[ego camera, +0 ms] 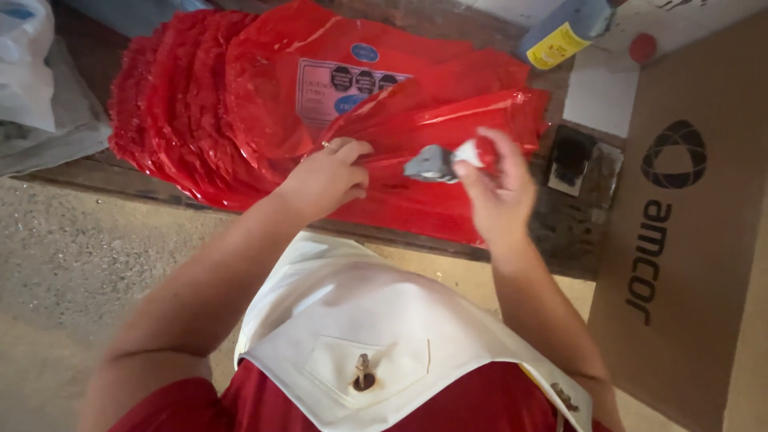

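A fanned stack of red plastic bags point(208, 96) with a pale printed label lies across a dark wooden table point(576, 232). My left hand point(324, 178) pinches the gathered neck of the top red bag point(448, 120), a ring on one finger. My right hand point(496, 188) is closed around a small grey and red tool point(436, 162) held against that bag's neck; the tool is blurred.
A brown cardboard box point(688, 240) stands at the right. A blue bottle with a yellow label point(564, 32) and a red cap point(642, 48) lie at the back right, beside a white sheet point(600, 96). White bags point(28, 72) sit far left. I wear a white apron.
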